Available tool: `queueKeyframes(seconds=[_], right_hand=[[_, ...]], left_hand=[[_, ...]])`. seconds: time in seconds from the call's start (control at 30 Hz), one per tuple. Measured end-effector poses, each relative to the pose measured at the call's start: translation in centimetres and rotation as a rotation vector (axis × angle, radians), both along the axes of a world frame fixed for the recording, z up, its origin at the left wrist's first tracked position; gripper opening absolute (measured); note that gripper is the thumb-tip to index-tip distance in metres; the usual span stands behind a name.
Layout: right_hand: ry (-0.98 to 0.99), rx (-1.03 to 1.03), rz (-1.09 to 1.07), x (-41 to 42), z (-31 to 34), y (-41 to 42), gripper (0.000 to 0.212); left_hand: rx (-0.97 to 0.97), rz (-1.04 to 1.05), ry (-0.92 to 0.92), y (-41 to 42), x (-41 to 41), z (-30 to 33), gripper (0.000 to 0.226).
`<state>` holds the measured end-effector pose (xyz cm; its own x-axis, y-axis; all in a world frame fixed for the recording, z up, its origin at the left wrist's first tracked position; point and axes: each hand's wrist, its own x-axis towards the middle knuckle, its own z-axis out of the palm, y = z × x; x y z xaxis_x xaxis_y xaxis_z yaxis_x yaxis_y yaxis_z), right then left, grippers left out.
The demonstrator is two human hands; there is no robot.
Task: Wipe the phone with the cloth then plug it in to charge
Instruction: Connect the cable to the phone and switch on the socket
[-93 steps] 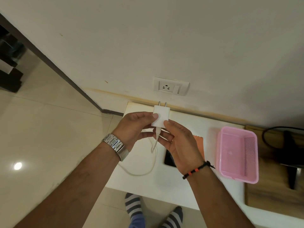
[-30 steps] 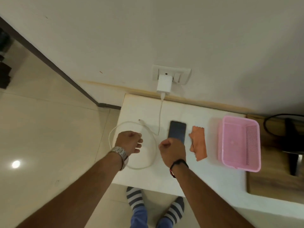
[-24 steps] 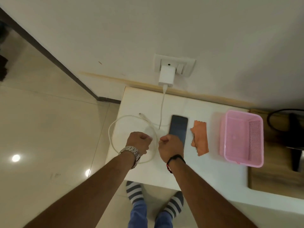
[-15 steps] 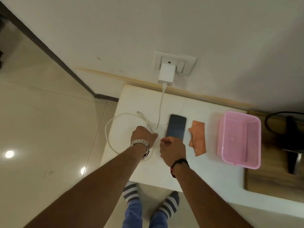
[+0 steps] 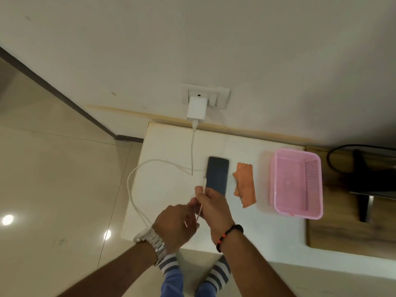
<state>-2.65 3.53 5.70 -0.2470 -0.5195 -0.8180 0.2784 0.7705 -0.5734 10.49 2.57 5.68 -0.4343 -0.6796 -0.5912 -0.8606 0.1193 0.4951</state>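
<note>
The dark phone (image 5: pixel 217 175) lies flat, screen up, on the white table (image 5: pixel 267 234). An orange cloth (image 5: pixel 245 185) lies just to its right. The white charger adapter (image 5: pixel 196 109) sits in the wall socket (image 5: pixel 216 96), and its white cable (image 5: pixel 137 174) loops over the table's left edge. My right hand (image 5: pixel 213 207) pinches the cable near its free connector (image 5: pixel 204 181), which points up beside the phone's left edge. My left hand (image 5: pixel 174 226) grips the same cable a little lower, close against the right hand. The phone's near end is hidden behind my right hand.
A pink plastic basket (image 5: pixel 295 183) stands on the table to the right of the cloth. Beyond it is a wooden surface (image 5: pixel 342 232) with a dark object and black cord (image 5: pixel 372 179). Tiled floor (image 5: pixel 53 179) lies to the left; my striped socks show below.
Both hands have closed on the cable and lifted its free end off the table, bringing the connector up beside the phone. The loop has been dragged towards me.
</note>
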Motion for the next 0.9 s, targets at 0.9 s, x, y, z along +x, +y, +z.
queueKeyframes(seconds=[0.9], right_hand=[[0.178,0.074,-0.228,-6.3,-3.4,3.0,0.024]], left_hand=[[0.342,0.593,0.112,-5.8,-9.1,-7.1,0.036]])
